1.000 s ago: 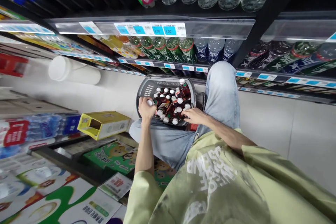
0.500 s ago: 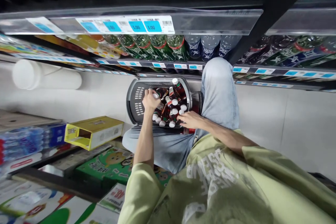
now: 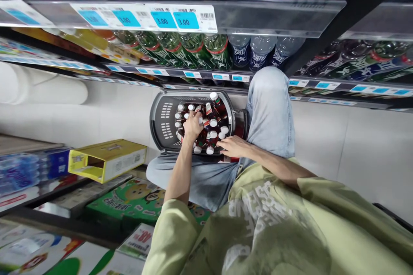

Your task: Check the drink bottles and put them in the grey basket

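A grey plastic basket (image 3: 156, 114) on the floor between my legs holds several dark-red drink bottles (image 3: 222, 109) with white caps. Inside it, my left hand (image 3: 192, 126) has its fingers closed round the top of one bottle (image 3: 200, 120), whose white cap shows beside the fingertips. More upright bottles (image 3: 178, 116) stand to the left of that hand; others to its right lean at mixed angles. My right hand (image 3: 235, 146) lies over the basket's right rim with fingers stretched out, the tips close to a white-capped bottle (image 3: 222, 135).
Shelves of green bottles (image 3: 190, 49) and blue-labelled bottles (image 3: 258, 51) rise just ahead, with a price rail (image 3: 145, 16) jutting out above. A yellow carton (image 3: 109, 159) and a green box (image 3: 129, 200) are on the left, and a white bucket (image 3: 41, 86) lies farther off.
My left hand has moved a little to the right with a capped bottle, uncovering bottles at the basket's left side. My right hand has stayed at the rim. The view has shifted slightly.
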Demonstrator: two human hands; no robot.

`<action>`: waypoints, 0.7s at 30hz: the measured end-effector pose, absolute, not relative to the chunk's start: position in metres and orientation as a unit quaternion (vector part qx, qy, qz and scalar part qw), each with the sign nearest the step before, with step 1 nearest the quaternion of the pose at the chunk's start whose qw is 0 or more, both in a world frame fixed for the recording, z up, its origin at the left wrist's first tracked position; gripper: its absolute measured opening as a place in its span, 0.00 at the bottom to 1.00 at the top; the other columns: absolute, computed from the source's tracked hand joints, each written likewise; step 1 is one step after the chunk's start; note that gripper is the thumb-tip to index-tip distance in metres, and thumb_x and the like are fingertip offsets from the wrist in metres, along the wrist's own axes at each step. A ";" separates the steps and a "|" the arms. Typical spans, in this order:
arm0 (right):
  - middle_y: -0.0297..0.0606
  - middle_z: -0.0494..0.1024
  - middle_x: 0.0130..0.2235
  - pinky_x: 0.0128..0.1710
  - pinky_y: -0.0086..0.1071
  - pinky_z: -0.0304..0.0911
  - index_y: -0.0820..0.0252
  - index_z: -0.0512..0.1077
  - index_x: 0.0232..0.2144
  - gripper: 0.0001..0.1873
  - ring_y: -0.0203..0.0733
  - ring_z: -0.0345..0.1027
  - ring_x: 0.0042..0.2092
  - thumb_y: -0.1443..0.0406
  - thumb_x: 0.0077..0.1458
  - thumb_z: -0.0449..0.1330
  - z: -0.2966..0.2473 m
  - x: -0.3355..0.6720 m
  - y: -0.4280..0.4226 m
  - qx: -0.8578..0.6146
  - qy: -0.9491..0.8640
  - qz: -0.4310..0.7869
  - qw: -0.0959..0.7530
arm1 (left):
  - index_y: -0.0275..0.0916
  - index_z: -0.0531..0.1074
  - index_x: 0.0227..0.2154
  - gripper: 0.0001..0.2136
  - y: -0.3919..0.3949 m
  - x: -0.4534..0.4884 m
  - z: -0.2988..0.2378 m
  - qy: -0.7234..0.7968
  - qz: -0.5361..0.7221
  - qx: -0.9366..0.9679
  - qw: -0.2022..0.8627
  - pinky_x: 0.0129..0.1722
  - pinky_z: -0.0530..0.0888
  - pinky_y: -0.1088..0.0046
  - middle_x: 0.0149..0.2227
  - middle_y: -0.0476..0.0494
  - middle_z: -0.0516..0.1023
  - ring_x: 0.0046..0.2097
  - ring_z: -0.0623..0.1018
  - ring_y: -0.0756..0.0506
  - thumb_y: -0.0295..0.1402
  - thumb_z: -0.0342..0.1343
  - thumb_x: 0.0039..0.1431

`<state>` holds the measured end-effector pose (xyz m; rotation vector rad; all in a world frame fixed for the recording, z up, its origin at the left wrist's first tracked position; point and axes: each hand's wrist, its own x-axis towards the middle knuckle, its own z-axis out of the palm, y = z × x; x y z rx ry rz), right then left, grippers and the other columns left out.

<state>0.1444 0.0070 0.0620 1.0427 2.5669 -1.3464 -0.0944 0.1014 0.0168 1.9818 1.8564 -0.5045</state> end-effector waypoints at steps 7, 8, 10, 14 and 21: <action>0.48 0.85 0.53 0.49 0.37 0.70 0.61 0.76 0.60 0.17 0.52 0.82 0.55 0.62 0.74 0.64 0.060 0.144 0.007 0.338 0.831 -0.439 0.042 | 0.39 0.76 0.61 0.21 0.097 -0.088 0.013 0.637 -0.200 0.719 0.192 0.48 0.79 0.58 0.65 0.28 0.72 0.53 0.83 0.30 0.24 0.57 0.66; 0.48 0.85 0.54 0.50 0.37 0.71 0.61 0.76 0.61 0.17 0.52 0.82 0.55 0.61 0.74 0.64 0.060 0.144 0.007 0.339 0.831 -0.438 0.044 | 0.38 0.77 0.60 0.21 0.095 -0.086 0.012 0.630 -0.212 0.721 0.196 0.48 0.79 0.58 0.65 0.28 0.72 0.53 0.83 0.30 0.24 0.56 0.66; 0.47 0.86 0.54 0.50 0.37 0.71 0.60 0.76 0.61 0.18 0.52 0.82 0.55 0.61 0.75 0.63 0.060 0.144 0.007 0.342 0.831 -0.436 0.047 | 0.37 0.78 0.59 0.19 0.090 -0.082 0.009 0.624 -0.226 0.719 0.207 0.50 0.80 0.57 0.66 0.27 0.72 0.53 0.83 0.30 0.24 0.55 0.68; 0.46 0.85 0.56 0.50 0.37 0.71 0.60 0.75 0.62 0.19 0.52 0.82 0.55 0.60 0.75 0.62 0.060 0.144 0.008 0.347 0.828 -0.437 0.050 | 0.36 0.79 0.60 0.21 0.085 -0.080 -0.004 0.642 -0.215 0.703 0.218 0.50 0.80 0.57 0.66 0.26 0.73 0.52 0.84 0.32 0.22 0.49 0.71; 0.48 0.85 0.56 0.50 0.38 0.70 0.61 0.75 0.63 0.19 0.52 0.81 0.55 0.60 0.76 0.61 0.063 0.144 0.009 0.341 0.826 -0.444 0.065 | 0.34 0.79 0.57 0.15 0.083 -0.088 -0.025 0.686 -0.139 0.676 0.233 0.52 0.78 0.61 0.63 0.26 0.72 0.52 0.82 0.34 0.29 0.58 0.71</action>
